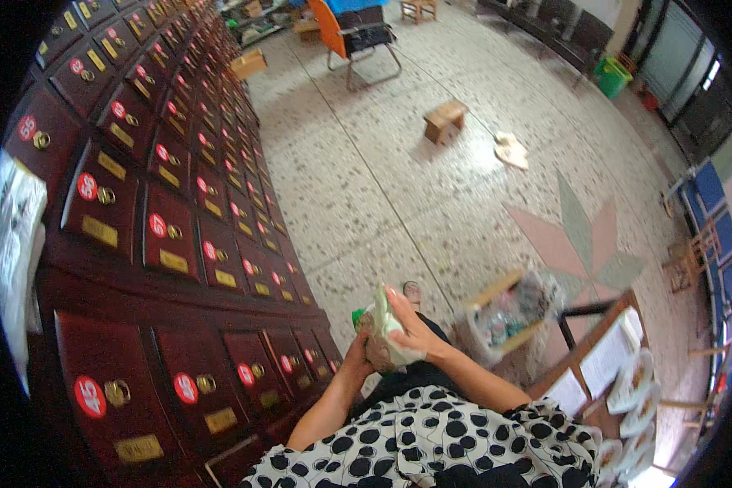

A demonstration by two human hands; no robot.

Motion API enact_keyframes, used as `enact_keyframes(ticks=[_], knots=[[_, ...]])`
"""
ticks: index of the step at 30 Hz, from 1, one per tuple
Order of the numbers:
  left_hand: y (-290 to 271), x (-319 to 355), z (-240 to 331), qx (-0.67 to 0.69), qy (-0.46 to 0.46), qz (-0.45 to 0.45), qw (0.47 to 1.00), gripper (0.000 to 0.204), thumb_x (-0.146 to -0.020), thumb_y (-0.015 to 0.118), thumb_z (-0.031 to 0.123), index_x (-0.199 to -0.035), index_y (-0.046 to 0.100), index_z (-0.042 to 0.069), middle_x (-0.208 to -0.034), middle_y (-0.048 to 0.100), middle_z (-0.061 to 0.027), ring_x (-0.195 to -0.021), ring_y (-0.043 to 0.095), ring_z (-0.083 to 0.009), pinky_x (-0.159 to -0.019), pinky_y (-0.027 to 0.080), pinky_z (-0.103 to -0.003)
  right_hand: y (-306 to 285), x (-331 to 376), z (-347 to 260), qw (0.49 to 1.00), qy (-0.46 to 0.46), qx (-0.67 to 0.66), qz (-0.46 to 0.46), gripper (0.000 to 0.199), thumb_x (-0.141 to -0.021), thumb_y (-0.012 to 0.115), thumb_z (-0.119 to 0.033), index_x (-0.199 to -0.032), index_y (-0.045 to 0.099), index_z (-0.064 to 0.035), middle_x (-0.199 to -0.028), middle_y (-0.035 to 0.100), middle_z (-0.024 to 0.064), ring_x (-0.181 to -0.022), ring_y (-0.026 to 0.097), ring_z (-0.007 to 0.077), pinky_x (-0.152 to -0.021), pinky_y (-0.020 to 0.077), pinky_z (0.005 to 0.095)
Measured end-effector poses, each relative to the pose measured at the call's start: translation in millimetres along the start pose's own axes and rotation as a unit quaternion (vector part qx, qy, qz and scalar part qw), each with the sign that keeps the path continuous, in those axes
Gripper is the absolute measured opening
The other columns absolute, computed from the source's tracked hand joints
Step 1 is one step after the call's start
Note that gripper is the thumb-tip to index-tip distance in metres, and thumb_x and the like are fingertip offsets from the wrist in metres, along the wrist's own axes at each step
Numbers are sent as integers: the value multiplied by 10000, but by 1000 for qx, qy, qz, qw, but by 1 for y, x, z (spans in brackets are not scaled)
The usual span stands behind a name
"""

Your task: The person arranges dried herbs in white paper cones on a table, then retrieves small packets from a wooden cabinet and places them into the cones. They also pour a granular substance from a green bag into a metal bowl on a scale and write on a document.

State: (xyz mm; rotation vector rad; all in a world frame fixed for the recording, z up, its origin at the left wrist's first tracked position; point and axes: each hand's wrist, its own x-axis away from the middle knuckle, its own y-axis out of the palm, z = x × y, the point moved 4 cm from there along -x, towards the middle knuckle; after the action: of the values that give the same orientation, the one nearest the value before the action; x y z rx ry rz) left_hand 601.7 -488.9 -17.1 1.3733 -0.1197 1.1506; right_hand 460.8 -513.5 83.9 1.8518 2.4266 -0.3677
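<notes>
Both hands clasped a bag: left hand (364, 351) cradled beneath, right hand (411, 324) pinned the bag (385, 329) near the drawers (171, 244).

1. Your left hand (359, 351) is mostly hidden behind the pale bag (386, 329) you hold.
2. What is in the cardboard box (504, 317) is too blurred to tell.
3. The lower picture edge cuts off the desk (602, 358).

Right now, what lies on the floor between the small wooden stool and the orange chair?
In the head view, only bare speckled floor lies between the wooden stool and the orange chair.
</notes>
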Motion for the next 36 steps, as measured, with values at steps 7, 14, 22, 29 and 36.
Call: enact_keyframes(ticks=[7, 14, 22, 29, 36], knots=[[74, -85, 159, -35, 86, 91, 992, 380, -873, 510, 291, -1189, 460, 84, -1094, 551, -95, -943, 568, -249, -771, 488, -381, -55, -184, 20, 985, 27, 166, -31, 769, -666, 691, -333, -1323, 345, -132, -1323, 206, 314, -1145, 366, 462, -920, 364, 428], [135, -166, 297, -61, 201, 176, 962, 276, -826, 586, 203, -1053, 530, 56, -936, 590, -65, -788, 601, -196, -653, 514, -338, -106, -344, 52, 978, -6, 210, 2, 581, -709, 658, -261, -1235, 462, -110, -1216, 377, 299, -1085, 426, 446, -898, 384, 435], [152, -292, 448, -26, 226, 166, 960, 364, -838, 578, 208, -1154, 458, 71, -1024, 556, -61, -864, 580, -188, -690, 505, -328, -137, -539, 129, 972, 14, 231, -50, 502, -766, 600, -215, -1233, 455, -105, -1165, 415, 287, -1000, 481, 429, -827, 426, 428], [221, -393, 638, -46, 251, 119, 960, 374, -828, 590, 190, -1160, 451, 88, -1046, 538, -31, -933, 545, -167, -765, 473, -329, -180, -741, 164, 962, 22, 270, -30, 448, -817, 519, -140, -1253, 430, -95, -1135, 429, 276, -958, 478, 436, -835, 408, 425], [254, -493, 804, -98, 231, 161, 954, 432, -793, 598, 94, -1179, 404, 94, -1039, 521, -33, -935, 530, -163, -773, 458, -320, -217, -930, 218, 977, 56, 206, -12, 407, -836, 479, -126, -1240, 448, -86, -1081, 460, 255, -955, 484, 406, -819, 406, 408]])
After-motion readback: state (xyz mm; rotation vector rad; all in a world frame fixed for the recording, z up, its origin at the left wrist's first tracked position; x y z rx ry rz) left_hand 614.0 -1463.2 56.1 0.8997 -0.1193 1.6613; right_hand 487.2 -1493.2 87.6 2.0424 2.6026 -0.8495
